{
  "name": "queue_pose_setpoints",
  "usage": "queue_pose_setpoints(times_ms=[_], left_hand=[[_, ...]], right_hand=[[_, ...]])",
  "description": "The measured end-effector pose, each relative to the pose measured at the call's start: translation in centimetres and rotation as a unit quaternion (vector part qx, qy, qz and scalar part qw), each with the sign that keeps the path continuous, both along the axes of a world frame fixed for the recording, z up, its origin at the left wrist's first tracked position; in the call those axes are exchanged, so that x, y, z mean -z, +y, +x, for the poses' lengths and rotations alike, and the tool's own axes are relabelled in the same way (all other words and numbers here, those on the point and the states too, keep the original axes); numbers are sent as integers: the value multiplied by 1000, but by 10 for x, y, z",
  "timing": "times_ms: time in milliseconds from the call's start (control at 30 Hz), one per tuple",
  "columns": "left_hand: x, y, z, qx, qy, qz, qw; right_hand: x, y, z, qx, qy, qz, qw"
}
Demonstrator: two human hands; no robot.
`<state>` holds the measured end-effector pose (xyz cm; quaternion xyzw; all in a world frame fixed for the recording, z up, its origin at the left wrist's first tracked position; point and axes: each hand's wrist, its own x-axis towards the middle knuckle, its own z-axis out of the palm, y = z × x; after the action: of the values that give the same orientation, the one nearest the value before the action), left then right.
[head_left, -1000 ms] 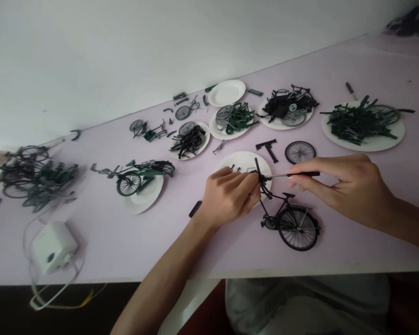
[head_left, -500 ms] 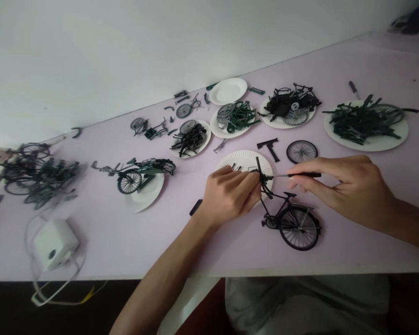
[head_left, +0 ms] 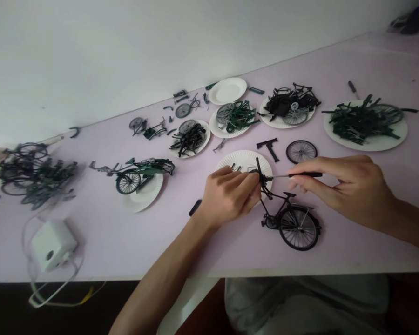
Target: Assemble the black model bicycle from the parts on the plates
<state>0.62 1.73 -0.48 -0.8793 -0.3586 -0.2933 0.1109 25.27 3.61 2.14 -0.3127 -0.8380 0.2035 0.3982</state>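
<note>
A black model bicycle (head_left: 296,225) lies partly assembled near the table's front, its rear wheel fitted and its front end raised in my left hand (head_left: 232,193). The fingers of that hand are closed round the handlebar end, hiding part of it. My right hand (head_left: 345,190) pinches a small screwdriver (head_left: 307,175) by its black handle. The metal shaft points left, with its tip at the bicycle's front end; the exact contact is too small to make out. Beneath my left hand is a white paper plate (head_left: 226,160) with small parts. A loose wheel (head_left: 301,152) lies behind the screwdriver.
A black T-shaped part (head_left: 269,149) lies beside the wheel. Plates of black parts (head_left: 291,104) and green parts (head_left: 366,122) stand farther back. Left are a green model bicycle (head_left: 143,174), a pile of model bicycles (head_left: 38,172) and a white box with cables (head_left: 54,244).
Both hands, the bicycle and the screwdriver hold nearly the same position. The view has shifted very slightly.
</note>
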Motion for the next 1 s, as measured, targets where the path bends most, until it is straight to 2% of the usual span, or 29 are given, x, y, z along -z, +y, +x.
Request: queue_pose_setpoints(times_ms=[367, 467, 567, 633, 900, 1000], left_hand=[[1, -1, 1, 10, -3, -9, 1000], [2, -1, 2, 14, 12, -2, 1000], [2, 0, 2, 18, 22, 0, 1000], [3, 0, 2, 19, 23, -3, 1000], [1, -1, 3, 14, 22, -8, 1000], [1, -1, 3, 17, 22, -5, 1000]], right_hand=[[3, 3, 0, -11, 5, -51, 999], [5, 2, -2, -14, 19, -126, 992], [7, 2, -4, -17, 45, -231, 972], [9, 2, -4, -21, 53, -270, 961], [15, 4, -3, -37, 7, -210, 977], [20, 7, -3, -35, 10, -161, 986]])
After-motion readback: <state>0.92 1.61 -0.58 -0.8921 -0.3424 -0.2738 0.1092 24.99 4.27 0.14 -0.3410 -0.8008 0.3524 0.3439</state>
